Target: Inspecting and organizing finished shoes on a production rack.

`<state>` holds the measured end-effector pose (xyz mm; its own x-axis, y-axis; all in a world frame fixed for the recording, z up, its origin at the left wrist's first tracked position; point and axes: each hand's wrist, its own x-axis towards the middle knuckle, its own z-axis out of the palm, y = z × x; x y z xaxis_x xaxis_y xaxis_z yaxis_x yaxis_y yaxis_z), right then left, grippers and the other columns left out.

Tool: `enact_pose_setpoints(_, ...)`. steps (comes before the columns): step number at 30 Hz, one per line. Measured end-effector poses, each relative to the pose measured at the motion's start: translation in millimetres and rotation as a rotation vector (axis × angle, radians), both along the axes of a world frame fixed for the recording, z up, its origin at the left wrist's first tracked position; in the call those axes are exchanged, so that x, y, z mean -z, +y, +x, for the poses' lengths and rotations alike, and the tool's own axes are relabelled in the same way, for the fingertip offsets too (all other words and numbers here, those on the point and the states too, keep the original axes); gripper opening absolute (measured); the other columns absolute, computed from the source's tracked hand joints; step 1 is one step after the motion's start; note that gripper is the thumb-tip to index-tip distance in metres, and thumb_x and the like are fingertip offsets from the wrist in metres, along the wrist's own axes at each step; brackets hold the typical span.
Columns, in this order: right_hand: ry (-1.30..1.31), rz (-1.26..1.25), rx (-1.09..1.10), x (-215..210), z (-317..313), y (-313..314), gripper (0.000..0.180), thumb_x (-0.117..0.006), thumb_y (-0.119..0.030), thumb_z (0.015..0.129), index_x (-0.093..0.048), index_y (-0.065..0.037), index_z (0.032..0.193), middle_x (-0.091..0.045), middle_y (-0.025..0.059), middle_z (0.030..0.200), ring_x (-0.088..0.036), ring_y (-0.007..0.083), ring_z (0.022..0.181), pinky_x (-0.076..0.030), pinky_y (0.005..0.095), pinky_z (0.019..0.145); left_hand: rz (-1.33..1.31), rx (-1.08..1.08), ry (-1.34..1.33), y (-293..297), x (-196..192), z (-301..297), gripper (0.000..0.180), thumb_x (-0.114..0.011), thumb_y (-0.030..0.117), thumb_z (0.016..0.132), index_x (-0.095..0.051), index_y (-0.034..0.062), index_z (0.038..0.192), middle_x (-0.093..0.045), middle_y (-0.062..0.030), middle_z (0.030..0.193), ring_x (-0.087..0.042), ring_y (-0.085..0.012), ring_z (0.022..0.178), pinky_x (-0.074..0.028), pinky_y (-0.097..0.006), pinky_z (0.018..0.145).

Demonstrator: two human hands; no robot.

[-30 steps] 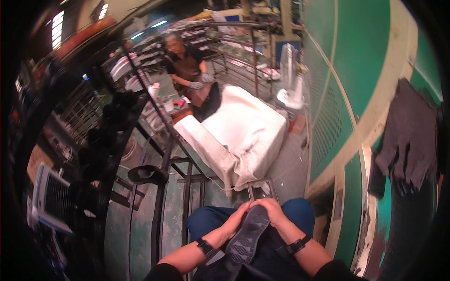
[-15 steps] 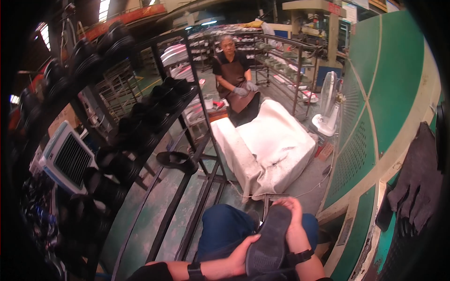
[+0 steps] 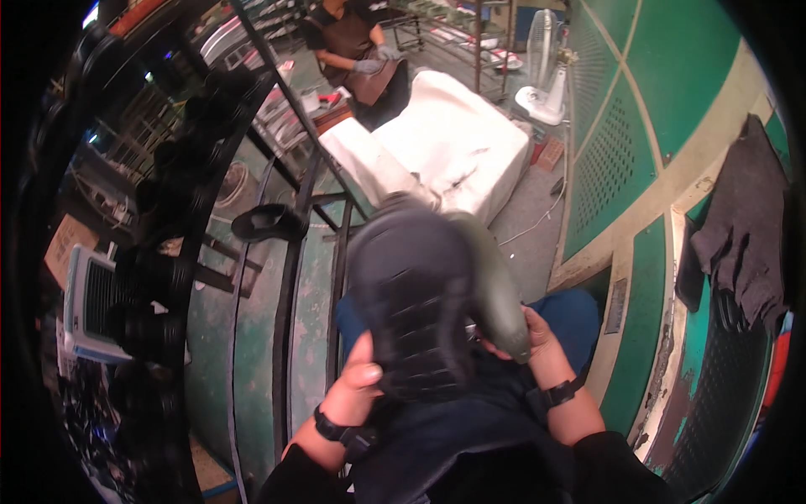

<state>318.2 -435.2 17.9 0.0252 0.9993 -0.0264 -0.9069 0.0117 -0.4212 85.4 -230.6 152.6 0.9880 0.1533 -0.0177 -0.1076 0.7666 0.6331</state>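
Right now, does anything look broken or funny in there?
Yes: the cream frame edge on the right is chipped and patchy, so it looks worn. One black shoe sits alone on the rack rails, apart from the crowded dark shoes at left.

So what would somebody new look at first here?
First, the big black shoe sole in the middle, with the left hand at its lower left. Beside it, on the right, is a smooth grey-green form, the right hand at its lower end. Beyond them is a bright white cloth.
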Motion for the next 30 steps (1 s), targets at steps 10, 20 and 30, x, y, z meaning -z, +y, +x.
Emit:
enact_pose_setpoints(10,-0.063,-0.445,0.409,-72.6,46.9,193.7,0.058,-0.049,-0.047,0.102,-0.044,-0.002,0.138,-0.064,0.0194,0.117,-0.068,0.0337,0.1,-0.056,0.0396,0.074,0.34,-0.399,0.093,20.4,-15.1,-51.9,0.122,-0.087,0.033,0.06,-0.019,0.0004,0.157,-0.043,-0.0194,0.15,-0.046,-0.0324,0.138,-0.035,-0.045,0.115)
enact_pose_setpoints(20,-0.086,-0.024,-0.096,-99.2,-56.9,124.4,0.07,-0.052,-0.042,0.098,-0.035,0.002,0.151,-0.045,0.0239,0.149,-0.051,0.036,0.132,-0.041,0.0478,0.113,2.044,-0.407,0.123,38.0,-35.4,-48.7,0.082,-0.072,0.039,0.081,-0.039,0.0164,0.153,-0.007,-0.0277,0.163,-0.009,-0.0513,0.149,-0.014,-0.062,0.119)
enact_pose_setpoints(30,-0.97,0.369,0.188,-231.7,-97.1,139.7,0.083,-0.065,-0.034,0.088,-0.029,0.006,0.151,-0.042,0.0236,0.147,-0.041,0.0312,0.139,-0.036,0.0434,0.112,1.137,-1.302,-0.227,-0.2,-88.6,-65.0,0.043,-0.084,0.018,0.074,-0.048,0.0134,0.099,-0.013,-0.026,0.163,-0.012,-0.0417,0.153,-0.015,-0.047,0.119)
